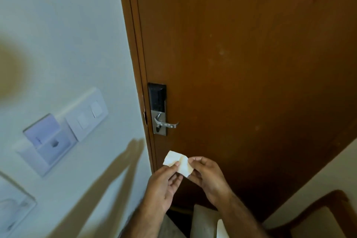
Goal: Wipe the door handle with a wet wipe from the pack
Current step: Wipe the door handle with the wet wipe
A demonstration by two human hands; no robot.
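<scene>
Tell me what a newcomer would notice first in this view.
The big brown door fills the right side, with a silver door handle under a black lock panel at its left edge. Low in the middle, the left hand and right hand hold a small white wipe between them, below the handle and not touching it.
</scene>
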